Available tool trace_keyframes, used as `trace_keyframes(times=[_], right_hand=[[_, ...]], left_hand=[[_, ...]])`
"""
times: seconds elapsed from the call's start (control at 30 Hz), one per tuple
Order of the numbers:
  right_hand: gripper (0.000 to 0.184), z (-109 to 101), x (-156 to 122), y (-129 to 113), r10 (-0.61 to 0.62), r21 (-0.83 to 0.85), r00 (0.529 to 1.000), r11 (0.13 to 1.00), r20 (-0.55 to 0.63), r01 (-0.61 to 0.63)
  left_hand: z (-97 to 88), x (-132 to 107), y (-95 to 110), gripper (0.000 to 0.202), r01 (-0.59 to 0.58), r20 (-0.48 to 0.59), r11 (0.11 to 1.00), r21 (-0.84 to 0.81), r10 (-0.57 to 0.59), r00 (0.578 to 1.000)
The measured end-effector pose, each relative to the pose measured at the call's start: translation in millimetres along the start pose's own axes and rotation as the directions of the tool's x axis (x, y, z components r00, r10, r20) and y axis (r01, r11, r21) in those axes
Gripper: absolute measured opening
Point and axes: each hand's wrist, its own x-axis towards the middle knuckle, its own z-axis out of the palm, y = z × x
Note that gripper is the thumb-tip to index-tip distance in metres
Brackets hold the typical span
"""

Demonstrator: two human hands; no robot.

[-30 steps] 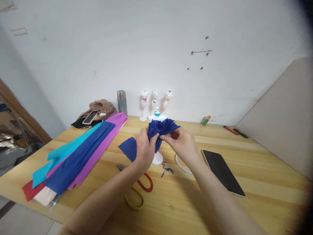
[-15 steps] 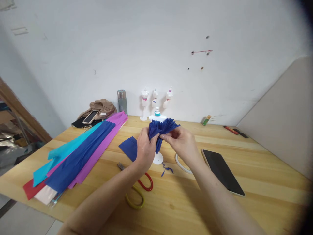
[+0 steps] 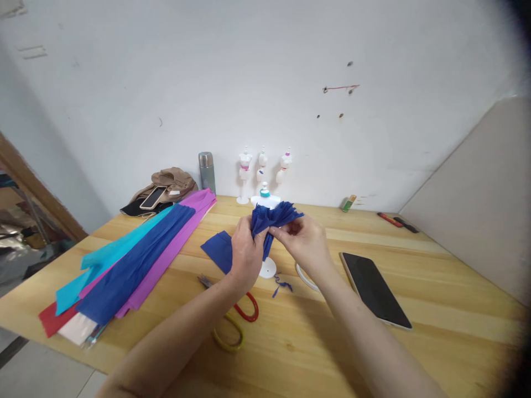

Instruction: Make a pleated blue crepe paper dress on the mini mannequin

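A pleated fan of dark blue tissue paper (image 3: 276, 217) is held above the wooden table (image 3: 435, 337), over a small white round base (image 3: 267, 268). My left hand (image 3: 244, 254) is closed around the fan's gathered lower part. My right hand (image 3: 305, 243) pinches the pleats on the fan's right side with thumb and fingertips. A flat piece of dark blue paper (image 3: 218, 250) lies just left of my left hand. Small blue scraps (image 3: 282, 286) lie below the base.
Long sheets of coloured tissue paper (image 3: 128, 265) lie at left. Scissors with red and yellow handles (image 3: 234, 323) sit under my left forearm. A white ring (image 3: 305, 276), a dark phone (image 3: 375, 290), small white mannequin figures (image 3: 263, 171), a steel flask (image 3: 206, 171) and a bundle of cloth (image 3: 166, 188) are around.
My right hand has shifted slightly left along the fan's pleats. The view has moved a little; my left hand keeps its hold.
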Motion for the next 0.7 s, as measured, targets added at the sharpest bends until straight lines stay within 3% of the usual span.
trace_keyframes(times=[0.47,0.7], right_hand=[[0.017,-6,5,0,-0.099,0.109,0.987,0.99,0.13,0.085],[0.016,-1,6,11,-0.059,0.226,0.973,0.974,0.224,0.007]], left_hand=[[-3.4,1,2,0.009,0.053,0.027,0.999,-0.005,-0.053,0.998],[-1.5,5,-1,0.01,0.068,0.021,0.995,-0.078,-0.067,0.998]])
